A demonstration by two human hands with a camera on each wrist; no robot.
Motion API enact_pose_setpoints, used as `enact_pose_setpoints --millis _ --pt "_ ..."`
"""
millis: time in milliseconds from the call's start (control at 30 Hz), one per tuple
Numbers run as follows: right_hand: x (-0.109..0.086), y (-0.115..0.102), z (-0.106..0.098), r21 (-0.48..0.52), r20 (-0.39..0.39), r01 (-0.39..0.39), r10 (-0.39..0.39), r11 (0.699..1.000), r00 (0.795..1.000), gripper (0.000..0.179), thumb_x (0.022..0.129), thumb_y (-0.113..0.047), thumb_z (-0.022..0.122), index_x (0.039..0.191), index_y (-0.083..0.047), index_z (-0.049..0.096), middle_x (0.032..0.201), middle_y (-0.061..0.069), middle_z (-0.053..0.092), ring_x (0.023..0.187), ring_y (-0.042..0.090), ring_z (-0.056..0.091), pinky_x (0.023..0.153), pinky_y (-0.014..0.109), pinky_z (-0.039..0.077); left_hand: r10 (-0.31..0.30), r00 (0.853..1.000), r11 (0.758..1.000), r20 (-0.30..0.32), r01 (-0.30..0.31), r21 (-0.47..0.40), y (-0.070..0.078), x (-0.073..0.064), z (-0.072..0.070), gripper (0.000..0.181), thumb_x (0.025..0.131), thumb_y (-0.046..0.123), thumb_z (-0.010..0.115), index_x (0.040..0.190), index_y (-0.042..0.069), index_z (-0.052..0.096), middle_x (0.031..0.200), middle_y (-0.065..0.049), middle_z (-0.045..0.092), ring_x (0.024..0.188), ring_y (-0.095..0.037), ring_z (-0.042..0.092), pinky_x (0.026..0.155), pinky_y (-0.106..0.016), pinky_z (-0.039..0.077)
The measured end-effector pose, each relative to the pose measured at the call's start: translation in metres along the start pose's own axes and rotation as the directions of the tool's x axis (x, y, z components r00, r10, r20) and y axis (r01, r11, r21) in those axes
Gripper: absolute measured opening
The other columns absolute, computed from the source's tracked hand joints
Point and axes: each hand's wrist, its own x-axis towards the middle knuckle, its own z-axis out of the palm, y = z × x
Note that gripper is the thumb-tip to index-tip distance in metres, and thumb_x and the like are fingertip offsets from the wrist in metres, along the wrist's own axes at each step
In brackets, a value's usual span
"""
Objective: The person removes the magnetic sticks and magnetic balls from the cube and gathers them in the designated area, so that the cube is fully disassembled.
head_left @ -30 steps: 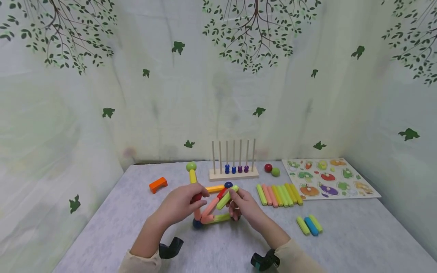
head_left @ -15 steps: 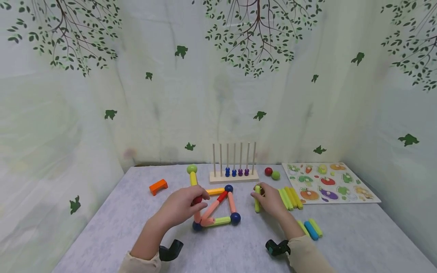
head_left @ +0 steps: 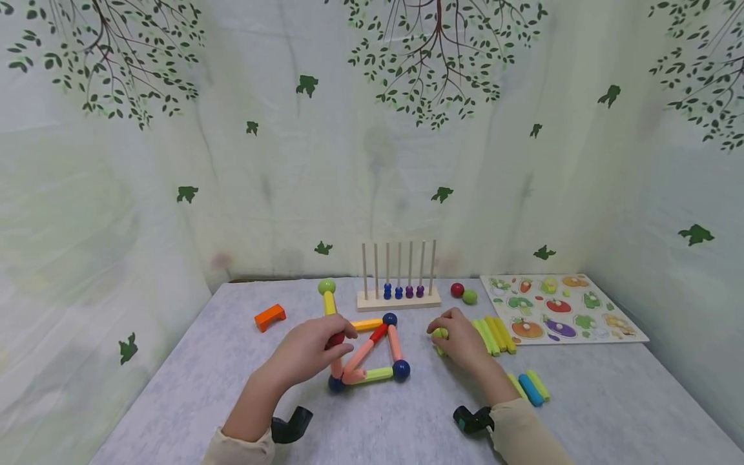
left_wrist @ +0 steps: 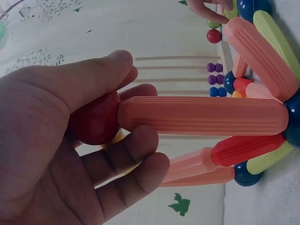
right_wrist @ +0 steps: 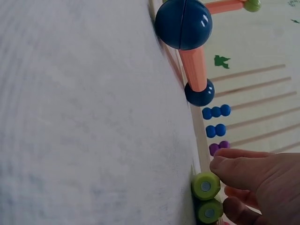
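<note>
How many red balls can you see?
2. One red ball sits in the left hand, against a pink stick; the other lies toward the table's back, beside a green ball. Others may be hidden.

This is looking like a small children's play corner. Pale cloth [head_left: 372, 174] is hanging behind and on both sides of a table [head_left: 366, 426], showing printed branches [head_left: 438, 29] and green leaves [head_left: 307, 85]. On the table, a bead counter [head_left: 398, 301] is standing at the back, a board with vegetable pictures [head_left: 566, 309] is lying at the right, and coloured sticks [head_left: 395, 342] and balls [head_left: 401, 370] are sitting near them. The cloth is hiding the wider room.
</note>
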Motion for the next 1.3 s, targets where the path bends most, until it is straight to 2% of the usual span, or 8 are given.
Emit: enact_pose_setpoints --millis 233,467,567,667,767,833,1033,1300 --pt "-0.001 -0.004 -0.001 -0.106 -0.058 0.033 -0.039 0.994 0.998 0.012 0.09 -0.019 0.074 0.102 -0.021 0.075 0.107 0.002 0.06 0.093 0.018 0.055 0.085 0.038 0.053 0.011 1.0 1.0 -0.002 -0.011 -0.003 0.0 -0.001 -0.001 0.018 0.09 0.023 0.074 0.108 0.024 0.07 0.09 0.014 0.065 0.075 -0.009 0.053 0.07 -0.025 0.048" --pt "-0.015 -0.039 -0.007 0.004 -0.022 0.186 -0.186 0.983 0.982 0.015 0.093 -0.02 0.071 0.108 -0.021 0.073 0.106 -0.003 0.066 0.088 0.012 0.056 0.078 0.03 0.053 0.005 1.0 1.0 -0.001 -0.005 -0.004 -0.001 -0.001 -0.001 0.018 0.091 0.024 0.074 0.108 0.025 0.07 0.089 0.014 0.064 0.075 -0.009 0.053 0.069 -0.025 0.047" --pt "-0.027 -0.059 -0.007 0.105 0.067 0.309 -0.316 0.945 0.946 0.021 0.094 -0.02 0.07 0.115 -0.019 0.07 0.108 -0.003 0.068 0.089 0.01 0.057 0.077 0.028 0.053 0.011 1.0 1.0 -0.008 -0.011 -0.004 -0.002 -0.001 -0.001 0.017 0.091 0.022 0.074 0.107 0.025 0.07 0.089 0.013 0.064 0.075 -0.009 0.053 0.07 -0.025 0.047" --pt "-0.037 -0.075 -0.001 0.229 0.167 0.399 -0.439 0.888 0.883 0.03 0.094 -0.02 0.07 0.124 -0.016 0.066 0.114 0.001 0.07 0.091 0.007 0.06 0.08 0.027 0.053 0.024 1.0 1.0 -0.016 -0.024 -0.004 -0.003 -0.002 -0.001 0.018 0.09 0.021 0.075 0.107 0.024 0.07 0.087 0.013 0.063 0.074 -0.009 0.053 0.068 -0.024 0.047" --pt "-0.045 -0.088 0.01 0.347 0.262 0.417 -0.514 0.84 0.817 0.038 0.094 -0.02 0.071 0.131 -0.017 0.063 0.121 0.003 0.069 0.095 0.004 0.062 0.083 0.024 0.054 0.03 0.999 1.0 -0.022 -0.03 -0.005 -0.003 -0.003 -0.001 0.018 0.09 0.02 0.075 0.107 0.023 0.069 0.082 0.013 0.06 0.072 -0.009 0.052 0.065 -0.024 0.045" --pt "-0.049 -0.094 0.016 0.4 0.306 0.4 -0.532 0.825 0.79 0.041 0.093 -0.02 0.072 0.133 -0.019 0.061 0.126 0.001 0.068 0.097 0.003 0.062 0.086 0.023 0.054 0.03 0.999 1.0 -0.02 -0.03 -0.005 -0.004 -0.003 -0.001 0.018 0.091 0.02 0.074 0.108 0.022 0.069 0.079 0.013 0.057 0.072 -0.01 0.051 0.063 -0.024 0.044" --pt "-0.055 -0.098 0.032 0.415 0.342 0.382 -0.531 0.825 0.775 0.038 0.092 -0.02 0.073 0.128 -0.028 0.062 0.126 -0.011 0.064 0.106 0.0 0.06 0.093 0.022 0.052 0.031 0.999 0.999 -0.014 -0.032 -0.011 -0.003 -0.003 -0.001 0.019 0.092 0.019 0.073 0.11 0.021 0.069 0.08 0.012 0.057 0.073 -0.01 0.051 0.064 -0.024 0.044" --pt "-0.06 -0.097 0.043 0.405 0.332 0.419 -0.558 0.813 0.761 0.033 0.096 -0.014 0.065 0.128 -0.025 0.064 0.129 -0.011 0.062 0.115 0.0 0.058 0.102 0.026 0.049 0.032 0.999 0.999 -0.014 -0.032 -0.011 -0.003 -0.002 -0.001 0.019 0.092 0.018 0.072 0.11 0.021 0.069 0.083 0.012 0.059 0.073 -0.01 0.051 0.065 -0.024 0.044"
